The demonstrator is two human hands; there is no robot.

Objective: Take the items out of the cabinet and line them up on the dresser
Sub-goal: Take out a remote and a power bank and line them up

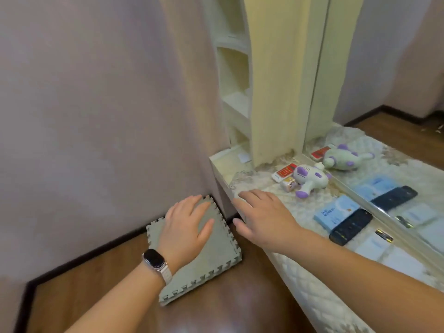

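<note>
1. The fingers [254,200] of my right hand [266,217] were spread wide and held nothing, hovering over the near-left end of the tabletop [312,280]; I judged they were free because the last thing carried was already down.
2. My left hand [185,224], watch [155,259] on its wrist, was just as flat and bare, out over the foam mat [211,260] on the floor, touching no task item.
3. The items lay in a loose row along the quilted cover: a red-keyed phone [284,172] farthest, a small packet [289,184] just beside it, then a purple-and-white plush toy [311,179], a blue box [336,212] with a dark remote [350,227] touching it, and a battery [384,235] nearest right.
4. They sat close against the mirror [396,116], I reckoned, to keep the front edge clear.
5. The cabinet [234,92] shelves at far left looked nearly bare; one pale scrap showed low down, too blurred to name.
</note>
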